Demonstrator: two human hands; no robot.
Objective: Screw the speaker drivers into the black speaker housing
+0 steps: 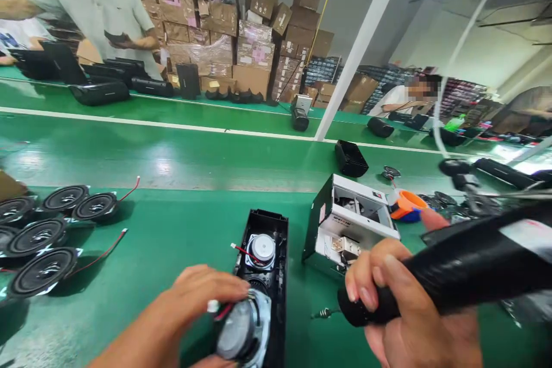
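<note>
LH (200, 293) grips spkr (236, 330) at housing (280, 276) edge; RH (403, 299) grips driver (466, 261); bench (298, 322) gap btwn.

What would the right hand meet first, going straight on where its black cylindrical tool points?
Probably the near side wall of the long black plastic speaker housing, left of the tool in the right hand, though depth is unclear and it might pass above.

Loose speaker drivers (37, 236) lie left of the speaker housing (280, 276), a machine (347, 224) to its right.
</note>
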